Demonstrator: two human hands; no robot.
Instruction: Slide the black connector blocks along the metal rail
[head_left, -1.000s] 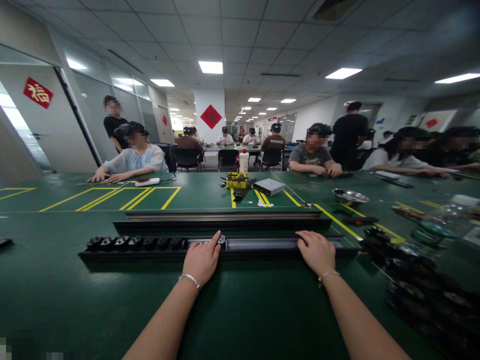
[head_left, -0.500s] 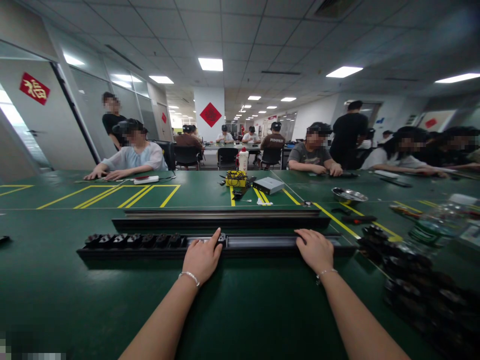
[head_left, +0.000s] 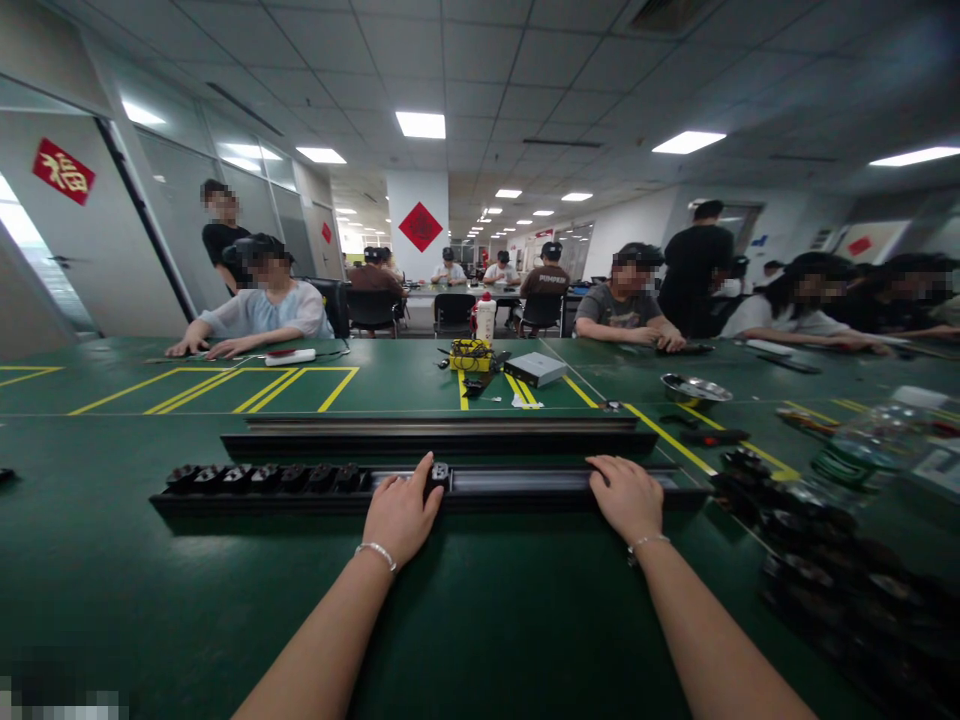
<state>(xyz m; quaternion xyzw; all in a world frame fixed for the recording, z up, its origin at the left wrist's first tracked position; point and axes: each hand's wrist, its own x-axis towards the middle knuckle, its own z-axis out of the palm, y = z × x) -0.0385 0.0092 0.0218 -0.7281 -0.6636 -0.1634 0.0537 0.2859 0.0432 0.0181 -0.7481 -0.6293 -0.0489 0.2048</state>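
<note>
A long black rail (head_left: 525, 486) lies across the green table (head_left: 112, 580) in front of me, with several black socket modules (head_left: 262, 477) seated in its left part. My left hand (head_left: 401, 512) rests on the rail's near edge, thumb and fingers pinched on one black module (head_left: 439, 473) in the channel. My right hand (head_left: 628, 493) lies curled over the rail further right, pressing on it. A second long black rail (head_left: 442, 432) lies parallel just behind.
A heap of loose black modules (head_left: 840, 570) spreads at the right. A clear water bottle (head_left: 877, 445), a metal bowl (head_left: 696, 389), a yellow box (head_left: 471, 354) and a grey box (head_left: 536, 370) sit beyond. Several people are seated at the far side.
Both hands stay on the rail. My left thumb has closed slightly onto the module. The view has tilted up a little.
</note>
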